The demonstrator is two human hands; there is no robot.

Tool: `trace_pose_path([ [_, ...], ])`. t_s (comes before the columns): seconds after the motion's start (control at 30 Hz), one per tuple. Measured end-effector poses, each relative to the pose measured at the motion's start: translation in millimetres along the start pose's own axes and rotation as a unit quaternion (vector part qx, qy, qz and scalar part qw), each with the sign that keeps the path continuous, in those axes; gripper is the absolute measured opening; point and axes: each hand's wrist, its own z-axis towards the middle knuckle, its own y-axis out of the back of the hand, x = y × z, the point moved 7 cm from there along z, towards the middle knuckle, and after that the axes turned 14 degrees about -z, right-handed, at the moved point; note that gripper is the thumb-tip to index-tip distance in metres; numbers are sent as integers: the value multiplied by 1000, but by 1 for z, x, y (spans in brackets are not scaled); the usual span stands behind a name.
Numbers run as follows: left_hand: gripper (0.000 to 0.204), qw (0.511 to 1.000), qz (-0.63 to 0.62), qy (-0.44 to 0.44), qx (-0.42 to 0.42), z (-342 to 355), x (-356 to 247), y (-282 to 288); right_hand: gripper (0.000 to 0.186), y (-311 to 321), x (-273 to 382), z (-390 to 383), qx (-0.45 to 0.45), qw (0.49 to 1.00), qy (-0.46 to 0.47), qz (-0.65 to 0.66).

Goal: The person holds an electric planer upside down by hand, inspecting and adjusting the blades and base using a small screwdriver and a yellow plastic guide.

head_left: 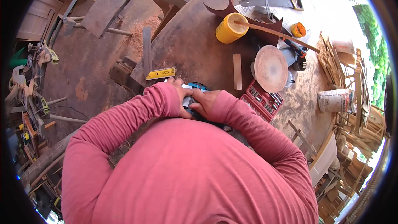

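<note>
Both hands on the blue tool (200, 86), at the table (186, 45) edge, close in front of the torso. Left hand (181, 94) curls round its left side; right hand (206, 101) is closed on its grey metal part, next to the left. Undersides hidden. Square (161, 73) lies just beyond the left hand. Stick (237, 71) and red socket case (262, 103) sit to the right, yellow tub (229, 31) farther back.
</note>
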Motion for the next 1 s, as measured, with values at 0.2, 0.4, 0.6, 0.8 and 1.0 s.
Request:
trace_pose_path([
  [0.2, 113, 999, 9, -34, 2, 8, -10, 3, 46, 1, -21, -7, -24, 999, 3, 46],
  [0.4, 119, 999, -17, -32, 23, 8, -3, 3, 45, 9, -26, 0, -53, 987, 95, 118],
  [0.6, 124, 1000, -6, -23, 14, 8, -4, 3, 45, 13, -39, 5, -88, 984, 26, 153],
  [0.8, 124, 1000, -2, -19, 10, 8, -2, 0, 42, 8, -48, 10, -56, 996, 14, 72],
  [1.0, 124, 1000, -10, -17, 14, 8, -2, -1, 36, 9, -46, 10, -61, 993, 33, 101],
])
